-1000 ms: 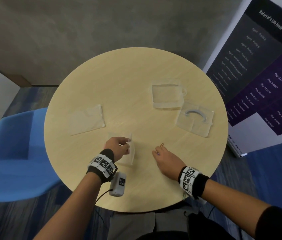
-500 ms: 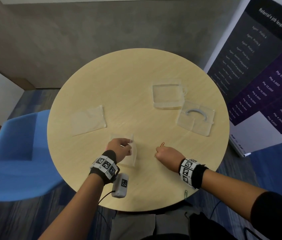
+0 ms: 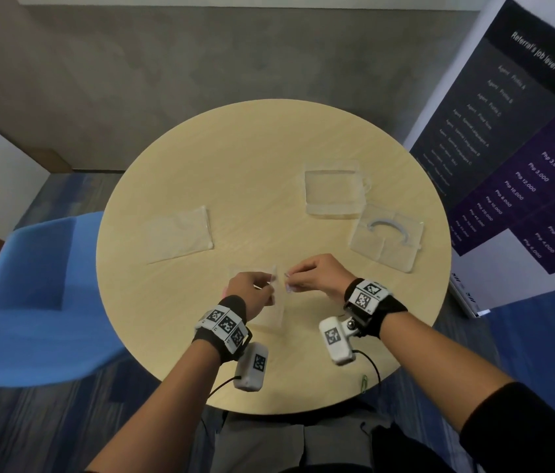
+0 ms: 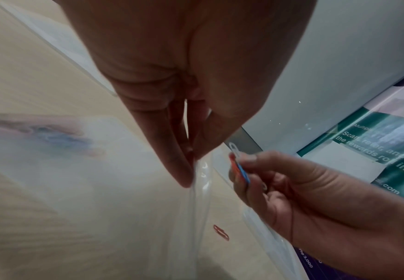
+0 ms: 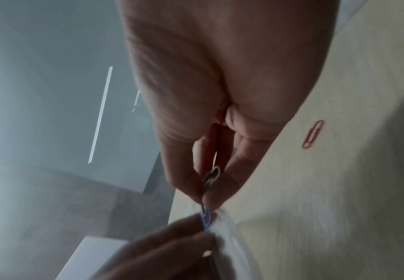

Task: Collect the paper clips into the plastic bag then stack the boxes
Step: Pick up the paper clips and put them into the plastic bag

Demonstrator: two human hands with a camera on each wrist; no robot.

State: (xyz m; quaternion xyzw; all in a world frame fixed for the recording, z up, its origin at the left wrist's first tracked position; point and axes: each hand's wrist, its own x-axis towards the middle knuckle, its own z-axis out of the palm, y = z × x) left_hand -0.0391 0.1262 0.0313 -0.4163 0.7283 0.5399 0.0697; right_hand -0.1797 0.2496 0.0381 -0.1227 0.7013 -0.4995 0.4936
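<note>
My left hand (image 3: 255, 289) pinches the top edge of a clear plastic bag (image 3: 274, 310) and holds it upright over the table's front middle. My right hand (image 3: 307, 276) pinches a small bunch of paper clips (image 4: 239, 167), white, red and blue, right at the bag's mouth. The blue clip's tip (image 5: 205, 218) touches the bag's edge by the left fingers. One red clip (image 5: 313, 134) lies loose on the table beside the bag. A green clip (image 3: 364, 382) lies at the table's front edge. Two clear plastic boxes (image 3: 332, 192) (image 3: 387, 241) sit apart at the right.
A second flat plastic bag (image 3: 179, 233) lies on the left of the round wooden table (image 3: 235, 158). A blue chair (image 3: 30, 295) stands to the left, and a printed banner (image 3: 525, 148) leans at the right.
My right hand has lifted off the table beside the red clip and moved left to the bag's mouth with clips in its fingers. My left hand has kept hold of the bag.
</note>
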